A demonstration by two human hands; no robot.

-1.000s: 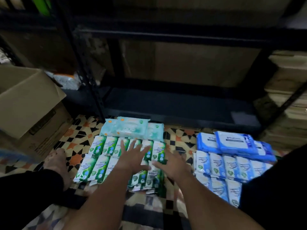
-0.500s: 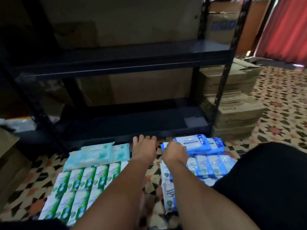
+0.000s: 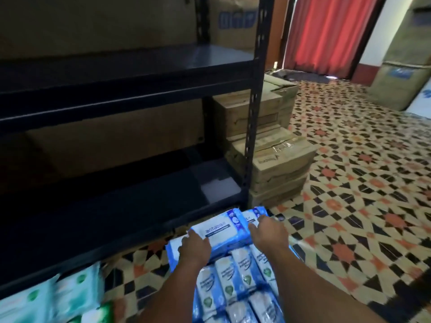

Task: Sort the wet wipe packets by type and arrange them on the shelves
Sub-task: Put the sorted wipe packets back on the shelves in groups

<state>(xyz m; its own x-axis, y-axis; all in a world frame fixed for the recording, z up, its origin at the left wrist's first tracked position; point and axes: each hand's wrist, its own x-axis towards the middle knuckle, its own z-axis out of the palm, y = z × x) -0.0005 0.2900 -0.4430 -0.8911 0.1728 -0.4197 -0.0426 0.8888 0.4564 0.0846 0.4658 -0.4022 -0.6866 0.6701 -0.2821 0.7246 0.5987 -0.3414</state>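
A large blue wet wipe packet (image 3: 221, 229) lies on top of other blue packets on the patterned floor, just in front of the black metal shelf (image 3: 130, 73). My left hand (image 3: 194, 249) grips its near left end, fingers curled over the edge. My right hand (image 3: 268, 230) holds the right end, fingertips on a second large blue packet (image 3: 253, 214) beside it. Rows of small blue-and-white packets (image 3: 235, 285) lie under my forearms. Green packets (image 3: 58, 297) lie blurred at the lower left. Both shelf boards in view hold nothing.
Stacked cardboard boxes (image 3: 275, 159) stand right of the shelf's front post (image 3: 255, 101). More cartons (image 3: 403, 66) stand at the far right by a red curtain (image 3: 326, 31). Patterned tile floor (image 3: 361, 183) stretches out to the right.
My view swung right and up, from the green packets to the blue ones. Both hands moved from over the green rows to the large blue packet and took hold of it.
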